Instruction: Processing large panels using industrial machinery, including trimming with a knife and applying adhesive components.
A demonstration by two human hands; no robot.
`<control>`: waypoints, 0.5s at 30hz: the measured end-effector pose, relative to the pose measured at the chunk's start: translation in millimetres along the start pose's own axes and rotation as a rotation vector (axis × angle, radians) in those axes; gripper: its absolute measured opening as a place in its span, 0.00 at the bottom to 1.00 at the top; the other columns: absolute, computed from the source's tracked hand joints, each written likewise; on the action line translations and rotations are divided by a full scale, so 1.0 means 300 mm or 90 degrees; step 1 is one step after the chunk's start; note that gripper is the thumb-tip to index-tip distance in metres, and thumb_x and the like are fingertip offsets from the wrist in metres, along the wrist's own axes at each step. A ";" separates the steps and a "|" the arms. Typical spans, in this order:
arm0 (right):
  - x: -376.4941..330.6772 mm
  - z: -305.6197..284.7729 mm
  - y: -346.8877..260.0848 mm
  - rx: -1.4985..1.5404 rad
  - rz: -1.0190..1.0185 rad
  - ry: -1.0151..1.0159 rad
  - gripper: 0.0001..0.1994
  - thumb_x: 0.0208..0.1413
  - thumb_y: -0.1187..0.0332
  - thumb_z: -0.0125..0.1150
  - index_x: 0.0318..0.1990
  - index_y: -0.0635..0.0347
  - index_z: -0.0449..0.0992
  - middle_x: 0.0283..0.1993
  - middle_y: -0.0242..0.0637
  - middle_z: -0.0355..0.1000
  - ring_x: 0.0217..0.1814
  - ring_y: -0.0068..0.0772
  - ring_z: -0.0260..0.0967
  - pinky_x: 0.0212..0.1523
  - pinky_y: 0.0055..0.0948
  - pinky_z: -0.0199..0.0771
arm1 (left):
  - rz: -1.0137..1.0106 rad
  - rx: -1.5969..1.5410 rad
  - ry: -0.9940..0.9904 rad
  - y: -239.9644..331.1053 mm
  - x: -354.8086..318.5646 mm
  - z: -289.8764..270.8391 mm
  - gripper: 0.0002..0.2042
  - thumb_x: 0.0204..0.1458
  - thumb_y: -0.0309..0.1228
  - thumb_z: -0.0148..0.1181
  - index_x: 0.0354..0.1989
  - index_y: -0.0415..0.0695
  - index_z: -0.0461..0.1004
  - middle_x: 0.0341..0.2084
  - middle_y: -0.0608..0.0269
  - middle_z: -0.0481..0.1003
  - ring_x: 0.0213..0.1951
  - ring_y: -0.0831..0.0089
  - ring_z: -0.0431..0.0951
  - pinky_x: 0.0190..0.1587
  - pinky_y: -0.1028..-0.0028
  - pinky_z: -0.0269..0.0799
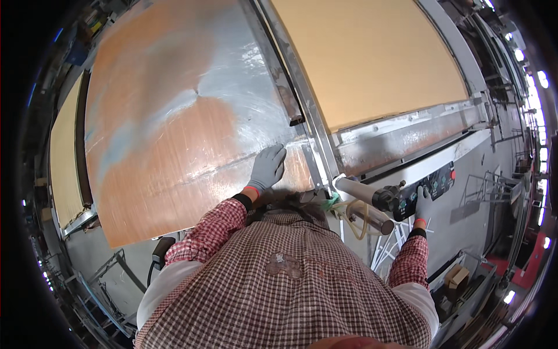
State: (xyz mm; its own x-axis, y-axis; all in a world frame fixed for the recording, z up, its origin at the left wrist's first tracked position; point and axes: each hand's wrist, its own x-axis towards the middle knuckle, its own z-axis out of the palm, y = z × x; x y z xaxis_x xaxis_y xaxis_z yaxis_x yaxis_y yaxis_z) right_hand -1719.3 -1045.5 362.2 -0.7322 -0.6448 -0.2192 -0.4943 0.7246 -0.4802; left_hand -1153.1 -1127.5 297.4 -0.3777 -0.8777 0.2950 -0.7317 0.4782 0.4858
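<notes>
Gloved in grey, my left hand (268,167) lies flat at the near edge of a large shiny table top (168,192), copper-coloured with silvery patches. Its fingers are stretched out side by side and hold nothing. Over to the right, my right hand (424,205), in the same kind of glove, reaches to a black control panel (407,200) with green buttons and a red one. The fingers point up the panel and seem to touch its face; nothing is held in them. Beyond the table's right edge lies a framed yellow-orange sheet (372,64).
Between me and the frame, a grey cylinder (360,190) and a hose (359,231) stick out near my waist. Metal rails (302,87) separate table and sheet. Another pale yellow framed panel (65,157) stands at the left. A cardboard box (457,276) sits low at the right.
</notes>
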 end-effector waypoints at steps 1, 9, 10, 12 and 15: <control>0.000 0.005 -0.003 0.023 -0.012 -0.002 0.28 0.56 0.51 0.56 0.57 0.64 0.69 0.59 0.45 0.68 0.62 0.41 0.64 0.61 0.30 0.60 | 0.004 0.001 0.007 0.002 -0.001 0.000 0.21 0.47 0.31 0.52 0.52 0.40 0.67 0.52 0.48 0.67 0.51 0.49 0.68 0.54 0.57 0.64; 0.038 -0.012 -0.001 0.060 -0.044 -0.014 0.28 0.57 0.51 0.55 0.57 0.67 0.68 0.58 0.49 0.68 0.60 0.42 0.65 0.59 0.31 0.61 | -0.004 0.013 0.019 -0.005 0.036 0.014 0.21 0.46 0.32 0.54 0.51 0.41 0.68 0.50 0.49 0.68 0.51 0.53 0.68 0.56 0.57 0.62; 0.039 -0.011 -0.005 0.067 -0.050 -0.015 0.28 0.57 0.51 0.55 0.57 0.67 0.68 0.58 0.49 0.68 0.60 0.42 0.65 0.59 0.31 0.61 | -0.057 -0.020 0.015 -0.001 0.052 0.012 0.21 0.48 0.32 0.54 0.52 0.40 0.68 0.50 0.49 0.69 0.51 0.52 0.69 0.56 0.58 0.63; 0.037 -0.016 0.016 0.076 -0.057 -0.005 0.29 0.57 0.51 0.55 0.57 0.67 0.68 0.58 0.49 0.68 0.60 0.43 0.65 0.59 0.32 0.62 | -0.106 -0.050 0.020 0.021 0.089 0.024 0.20 0.49 0.33 0.55 0.52 0.40 0.68 0.50 0.48 0.70 0.50 0.51 0.69 0.55 0.59 0.63; 0.028 -0.019 0.042 0.015 -0.137 0.013 0.29 0.58 0.53 0.55 0.58 0.71 0.66 0.57 0.54 0.67 0.61 0.48 0.63 0.60 0.36 0.61 | -0.316 -0.447 0.176 0.040 0.179 0.087 0.22 0.56 0.37 0.55 0.55 0.36 0.66 0.50 0.47 0.72 0.50 0.56 0.73 0.52 0.64 0.68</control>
State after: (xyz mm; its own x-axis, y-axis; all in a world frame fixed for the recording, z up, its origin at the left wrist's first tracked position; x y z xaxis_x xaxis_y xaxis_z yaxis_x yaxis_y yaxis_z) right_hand -1734.5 -1040.3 359.0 -0.6202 -0.7789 -0.0931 -0.6296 0.5650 -0.5333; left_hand -1196.8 -1169.7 297.7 0.1053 -0.9926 0.0609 -0.2258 0.0357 0.9735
